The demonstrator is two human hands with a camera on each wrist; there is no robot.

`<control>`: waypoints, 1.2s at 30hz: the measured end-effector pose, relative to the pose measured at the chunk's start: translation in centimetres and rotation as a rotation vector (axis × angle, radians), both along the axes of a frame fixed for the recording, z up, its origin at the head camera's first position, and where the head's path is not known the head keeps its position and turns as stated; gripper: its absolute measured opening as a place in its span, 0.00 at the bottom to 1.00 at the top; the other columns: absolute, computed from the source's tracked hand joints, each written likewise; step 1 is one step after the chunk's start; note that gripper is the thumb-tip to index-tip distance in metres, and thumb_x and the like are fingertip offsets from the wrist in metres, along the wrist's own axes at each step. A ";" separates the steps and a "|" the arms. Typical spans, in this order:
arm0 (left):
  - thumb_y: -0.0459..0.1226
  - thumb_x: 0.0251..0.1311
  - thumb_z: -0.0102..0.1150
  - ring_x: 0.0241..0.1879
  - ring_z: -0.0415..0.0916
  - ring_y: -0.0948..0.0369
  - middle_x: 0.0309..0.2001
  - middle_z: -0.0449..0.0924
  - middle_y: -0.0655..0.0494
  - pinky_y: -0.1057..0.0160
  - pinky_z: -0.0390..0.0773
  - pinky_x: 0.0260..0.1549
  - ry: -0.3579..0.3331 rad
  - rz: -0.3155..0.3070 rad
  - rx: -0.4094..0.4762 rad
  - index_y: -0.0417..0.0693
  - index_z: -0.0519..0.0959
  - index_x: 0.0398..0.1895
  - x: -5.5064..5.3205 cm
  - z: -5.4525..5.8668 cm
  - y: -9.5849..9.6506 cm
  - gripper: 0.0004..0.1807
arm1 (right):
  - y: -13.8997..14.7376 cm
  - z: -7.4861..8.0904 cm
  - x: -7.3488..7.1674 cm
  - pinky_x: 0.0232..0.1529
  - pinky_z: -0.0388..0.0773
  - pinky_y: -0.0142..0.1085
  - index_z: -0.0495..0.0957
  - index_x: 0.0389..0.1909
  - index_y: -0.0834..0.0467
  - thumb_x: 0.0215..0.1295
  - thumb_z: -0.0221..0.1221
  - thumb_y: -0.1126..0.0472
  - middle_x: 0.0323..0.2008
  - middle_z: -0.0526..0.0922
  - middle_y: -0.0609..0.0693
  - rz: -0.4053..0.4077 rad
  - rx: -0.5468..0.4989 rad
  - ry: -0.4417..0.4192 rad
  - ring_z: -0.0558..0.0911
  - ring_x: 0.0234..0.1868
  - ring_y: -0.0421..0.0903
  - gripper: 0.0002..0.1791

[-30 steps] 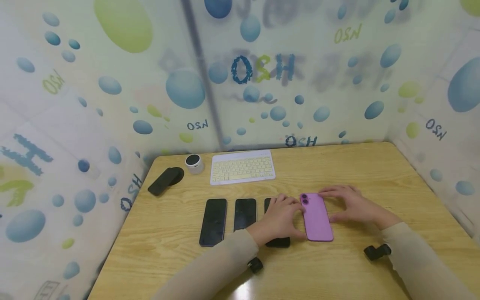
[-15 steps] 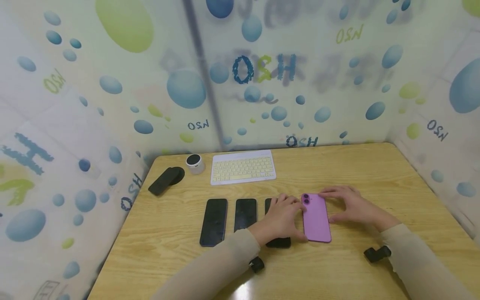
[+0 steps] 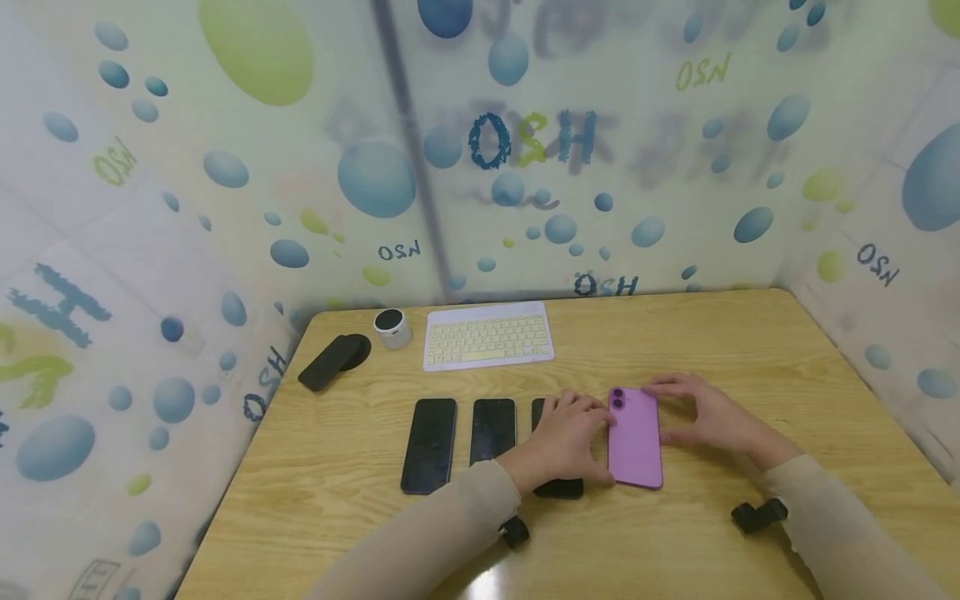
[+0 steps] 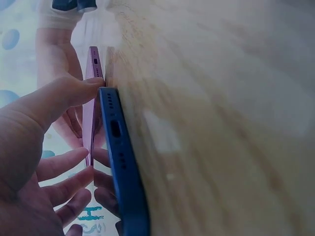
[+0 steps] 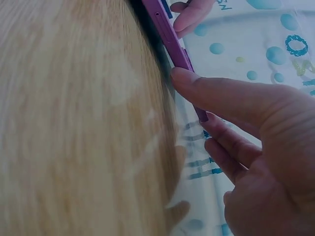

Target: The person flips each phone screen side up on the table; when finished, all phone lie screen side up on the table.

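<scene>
A pink smartphone [image 3: 634, 437] lies back up, twin cameras at its upper left corner. My left hand [image 3: 561, 442] reaches over a dark smartphone [image 3: 558, 488], its fingertips at the pink phone's left edge and its thumb by the lower left corner. From the other side my right hand [image 3: 711, 421] touches the pink phone, index finger at the top right corner and thumb against the right edge. In the right wrist view the right thumb [image 5: 216, 91] presses the phone's side. The left wrist view shows the dark phone's port end [image 4: 118, 132] below the left hand, its middle covered from the head.
Two more dark smartphones, one on the far left [image 3: 429, 446] and one in the middle [image 3: 492, 429], lie in the same row. Behind them are a white keyboard [image 3: 487, 337], a small white round speaker [image 3: 392, 328] and a black object with a round base [image 3: 333, 363]. Patterned walls enclose the wooden table [image 3: 337, 517].
The pink phone has turned slightly, its long sides now standing straighter. Both hands stay at its edges with small shifts, and the head view has moved a little.
</scene>
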State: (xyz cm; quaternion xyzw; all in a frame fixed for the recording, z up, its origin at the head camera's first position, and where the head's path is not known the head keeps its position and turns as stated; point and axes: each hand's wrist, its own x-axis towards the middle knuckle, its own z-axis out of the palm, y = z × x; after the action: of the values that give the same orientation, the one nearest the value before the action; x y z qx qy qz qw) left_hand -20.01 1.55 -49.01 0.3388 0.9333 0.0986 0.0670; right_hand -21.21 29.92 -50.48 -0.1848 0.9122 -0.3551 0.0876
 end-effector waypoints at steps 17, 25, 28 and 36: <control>0.66 0.44 0.76 0.61 0.64 0.64 0.69 0.73 0.69 0.58 0.63 0.58 -0.007 -0.005 0.007 0.69 0.78 0.66 0.1 0.1 -0.1 0.42 | 0.1 0.2 -0.1 0.68 0.57 0.73 0.77 0.69 0.51 0.54 0.77 0.51 0.71 0.72 0.61 -0.017 -0.042 0.003 0.64 0.74 0.70 0.39; 0.65 0.44 0.77 0.62 0.64 0.64 0.68 0.73 0.69 0.58 0.63 0.57 -0.003 -0.030 0.010 0.68 0.78 0.66 0.1 0.4 -0.2 0.42 | -0.1 0.5 -0.1 0.69 0.58 0.71 0.76 0.69 0.54 0.55 0.76 0.48 0.70 0.75 0.58 0.007 -0.096 0.067 0.65 0.74 0.65 0.40; 0.65 0.44 0.77 0.61 0.65 0.64 0.68 0.73 0.69 0.59 0.63 0.57 0.008 -0.036 0.014 0.68 0.78 0.66 0.2 0.4 -0.2 0.43 | -0.3 0.6 0.0 0.68 0.58 0.72 0.76 0.69 0.54 0.55 0.76 0.48 0.70 0.75 0.58 0.009 -0.112 0.073 0.66 0.73 0.64 0.41; 0.64 0.46 0.76 0.61 0.64 0.65 0.69 0.73 0.69 0.61 0.62 0.53 -0.012 -0.030 0.069 0.69 0.73 0.70 0.6 0.2 -0.4 0.45 | -1.3 1.2 0.1 0.66 0.64 0.70 0.75 0.70 0.55 0.55 0.77 0.50 0.70 0.76 0.57 0.019 -0.121 0.135 0.68 0.71 0.63 0.41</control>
State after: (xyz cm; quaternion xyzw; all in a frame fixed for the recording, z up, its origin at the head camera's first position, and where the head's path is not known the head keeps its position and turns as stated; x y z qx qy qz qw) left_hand -19.42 1.11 -48.83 0.3543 0.9237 0.1319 0.0622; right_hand -21.14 28.62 -49.33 -0.2220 0.8911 -0.3955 0.0182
